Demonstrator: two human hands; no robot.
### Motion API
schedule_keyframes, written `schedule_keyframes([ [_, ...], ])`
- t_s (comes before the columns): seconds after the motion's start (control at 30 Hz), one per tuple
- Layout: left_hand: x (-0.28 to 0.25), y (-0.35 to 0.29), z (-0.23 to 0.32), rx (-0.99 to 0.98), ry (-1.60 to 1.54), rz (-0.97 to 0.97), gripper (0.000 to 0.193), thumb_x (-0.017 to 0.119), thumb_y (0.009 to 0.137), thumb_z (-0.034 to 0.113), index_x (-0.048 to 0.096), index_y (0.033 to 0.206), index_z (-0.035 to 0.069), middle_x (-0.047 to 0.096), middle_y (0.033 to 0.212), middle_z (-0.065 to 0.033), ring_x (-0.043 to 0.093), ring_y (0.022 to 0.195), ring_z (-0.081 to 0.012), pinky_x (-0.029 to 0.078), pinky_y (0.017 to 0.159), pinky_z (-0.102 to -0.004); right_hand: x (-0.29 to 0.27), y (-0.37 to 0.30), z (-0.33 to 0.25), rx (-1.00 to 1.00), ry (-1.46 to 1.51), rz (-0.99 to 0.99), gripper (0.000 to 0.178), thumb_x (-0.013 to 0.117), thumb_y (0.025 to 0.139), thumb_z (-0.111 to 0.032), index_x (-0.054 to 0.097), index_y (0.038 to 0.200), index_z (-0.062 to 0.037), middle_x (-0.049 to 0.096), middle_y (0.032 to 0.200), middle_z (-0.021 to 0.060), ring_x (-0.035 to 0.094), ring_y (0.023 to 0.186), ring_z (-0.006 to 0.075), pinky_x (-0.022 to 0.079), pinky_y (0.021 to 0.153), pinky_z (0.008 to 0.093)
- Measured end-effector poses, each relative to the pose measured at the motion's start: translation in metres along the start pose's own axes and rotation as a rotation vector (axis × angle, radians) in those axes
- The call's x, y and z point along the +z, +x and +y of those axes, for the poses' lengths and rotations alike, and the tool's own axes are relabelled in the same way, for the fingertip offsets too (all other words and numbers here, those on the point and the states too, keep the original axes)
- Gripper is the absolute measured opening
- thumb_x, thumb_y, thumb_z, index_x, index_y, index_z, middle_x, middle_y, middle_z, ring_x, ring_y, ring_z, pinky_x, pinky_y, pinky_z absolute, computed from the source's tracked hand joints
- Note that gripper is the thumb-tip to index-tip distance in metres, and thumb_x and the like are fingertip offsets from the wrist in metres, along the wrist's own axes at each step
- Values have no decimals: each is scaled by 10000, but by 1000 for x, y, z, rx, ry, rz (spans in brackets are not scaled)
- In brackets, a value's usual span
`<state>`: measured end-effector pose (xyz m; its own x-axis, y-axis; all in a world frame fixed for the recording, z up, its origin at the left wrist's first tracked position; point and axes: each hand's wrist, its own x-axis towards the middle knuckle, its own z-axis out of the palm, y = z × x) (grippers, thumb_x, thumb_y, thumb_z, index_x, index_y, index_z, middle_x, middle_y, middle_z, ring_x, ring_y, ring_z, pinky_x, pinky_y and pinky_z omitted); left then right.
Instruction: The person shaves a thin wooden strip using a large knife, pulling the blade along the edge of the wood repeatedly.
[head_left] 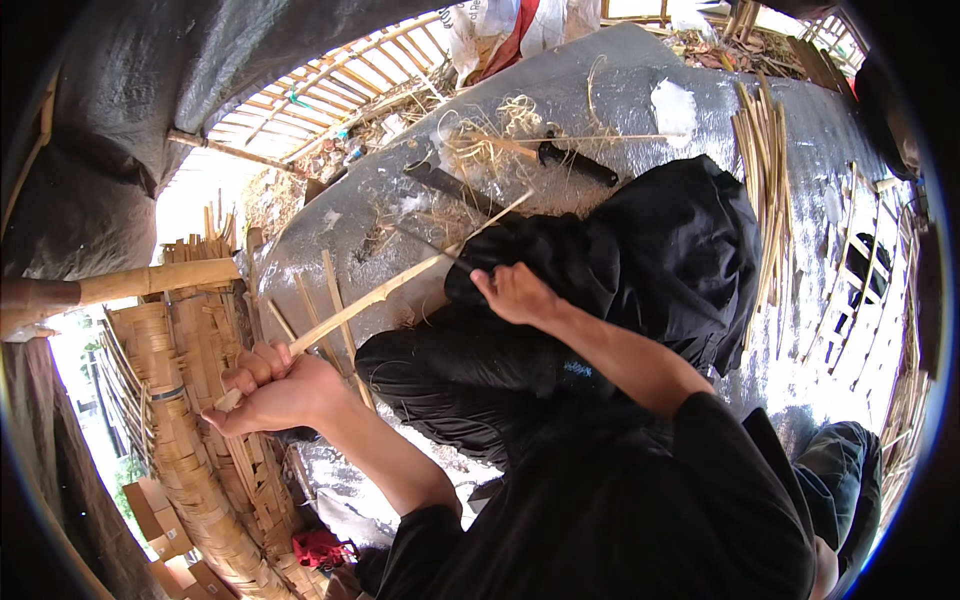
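A long pale bamboo strip (375, 293) slants up and to the right across my lap. Its lower end is in my left hand (270, 392), whose fingers are wrapped round it. My right hand (515, 293) is closed on a knife, with the handle mostly hidden in the fist. The thin dark knife blade (425, 241) points up and left and crosses the strip near its upper part. Whether the edge bites into the bamboo is too small to tell. My black-trousered legs are folded beneath both hands.
Curly bamboo shavings (515, 120) lie on the silvery mat (640, 75) ahead, beside a black-handled tool (580, 165) and a dark flat tool (450, 188). A bundle of bamboo strips (765, 190) lies right. Woven bamboo (185, 440) stands left. A person's jeans (840, 475) show lower right.
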<state>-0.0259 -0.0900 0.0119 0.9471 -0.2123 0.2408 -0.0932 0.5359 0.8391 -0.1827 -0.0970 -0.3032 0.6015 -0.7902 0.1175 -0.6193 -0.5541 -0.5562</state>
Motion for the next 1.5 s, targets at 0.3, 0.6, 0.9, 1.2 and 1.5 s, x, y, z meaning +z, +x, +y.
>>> schedule_keyframes([
  [0.3, -25, 34, -4, -20, 26, 230, 576, 339, 968, 642, 230, 652, 172, 158, 546, 38, 150, 482, -121, 191, 489, -279, 37, -10, 20, 619, 384, 68, 759, 370, 1017, -567, 623, 659, 52, 622, 666, 302, 640, 614, 455, 486, 584, 532],
  [0.6, -32, 7, 7, -29, -134, 20, 599, 382, 942, 665, 284, 620, 170, 225, 569, 26, 178, 494, -123, 179, 487, -267, -77, 0, -77, 373, 507, -25, 618, 404, 1018, -516, 660, 991, 45, 654, 737, 303, 670, 790, 485, 548, 703, 548],
  [0.9, -16, -14, 3, 3, -104, -155, 584, 427, 914, 643, 271, 592, 182, 211, 565, 31, 184, 502, -117, 168, 494, -270, -83, -3, -106, 169, 625, 162, 458, 513, 1004, -401, 612, 844, 17, 593, 618, 268, 620, 632, 468, 502, 594, 533],
  [1.2, -20, -8, 1, -29, -160, -163, 577, 470, 891, 630, 269, 586, 184, 188, 552, 31, 169, 492, -116, 174, 484, -271, -76, -6, -80, 304, 565, 50, 584, 459, 1013, -475, 627, 819, 49, 637, 683, 299, 656, 667, 488, 543, 584, 534],
  [1.5, -23, -1, 0, -34, -166, -93, 587, 400, 951, 602, 222, 592, 173, 144, 551, 43, 123, 492, -112, 158, 486, -274, -1, -25, -21, 249, 33, 0, 624, 423, 1027, -448, 655, 803, 87, 665, 766, 312, 682, 767, 473, 566, 634, 523],
])
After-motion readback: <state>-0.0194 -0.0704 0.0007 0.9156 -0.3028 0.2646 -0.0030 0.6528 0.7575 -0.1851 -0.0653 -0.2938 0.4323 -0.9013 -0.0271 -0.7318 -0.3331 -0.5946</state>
